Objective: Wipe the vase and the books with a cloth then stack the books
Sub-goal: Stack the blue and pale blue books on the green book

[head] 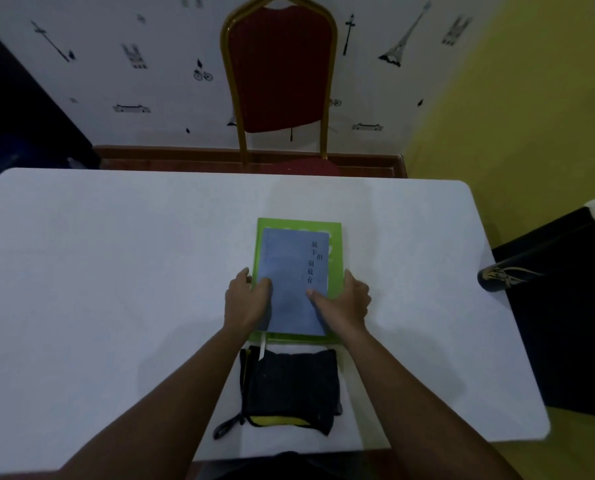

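Observation:
A blue book (290,271) with dark lettering lies on top of a larger green book (335,244) in the middle of the white table (116,271). My left hand (245,299) clasps the stack's left side, thumb on the blue cover. On the stack's right side is my right hand (344,301), its thumb also on the blue cover. A folded dark cloth (290,386) with yellow trim lies just in front of the books, untouched. A black vase (503,277) with a gold pattern is at the table's right edge, apart from both hands.
A red chair with a gold frame (278,71) stands behind the table's far edge. A yellow wall (514,98) runs along the right. A white ribbon bookmark (262,346) hangs from the books onto the cloth.

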